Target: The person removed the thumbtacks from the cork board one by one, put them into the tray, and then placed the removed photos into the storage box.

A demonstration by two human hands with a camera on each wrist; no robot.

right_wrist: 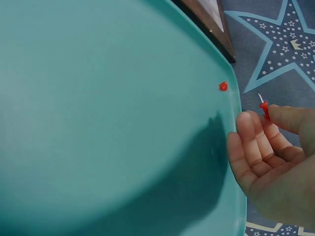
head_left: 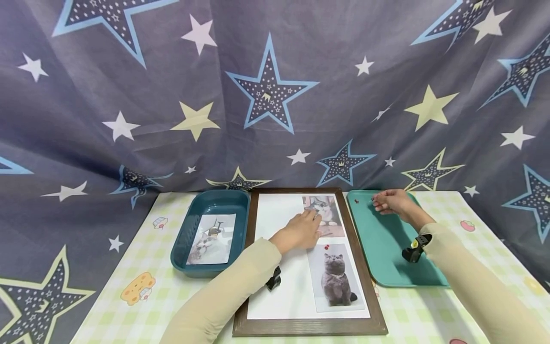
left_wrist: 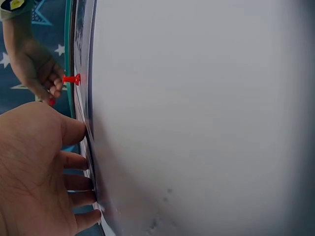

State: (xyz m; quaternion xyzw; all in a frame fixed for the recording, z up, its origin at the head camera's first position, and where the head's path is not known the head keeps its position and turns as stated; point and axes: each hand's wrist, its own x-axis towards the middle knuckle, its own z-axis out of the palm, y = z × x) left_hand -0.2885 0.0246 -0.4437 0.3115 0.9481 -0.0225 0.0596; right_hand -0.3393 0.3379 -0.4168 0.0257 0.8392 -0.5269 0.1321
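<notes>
My left hand (head_left: 302, 229) rests with its fingers extended on a kitten photo (head_left: 332, 217) at the upper right of a white board (head_left: 279, 298). Below it lies a photo of a grey cat (head_left: 337, 282), with a red push pin (head_left: 326, 247) standing at its top edge; that pin also shows in the left wrist view. Over the far end of the green tray (head_left: 386, 258), my right hand (head_left: 395, 203) pinches another red push pin (right_wrist: 265, 109) between thumb and fingers, its metal point upward in the right wrist view. One more red pin (right_wrist: 223, 86) lies in the tray's corner.
A brown wooden frame (head_left: 311, 327) surrounds the board. To its left stands a dark teal basin (head_left: 182, 243) containing a photo (head_left: 212, 239). A checked cloth (head_left: 142, 258) covers the table, and a star-patterned curtain (head_left: 301, 157) hangs behind it.
</notes>
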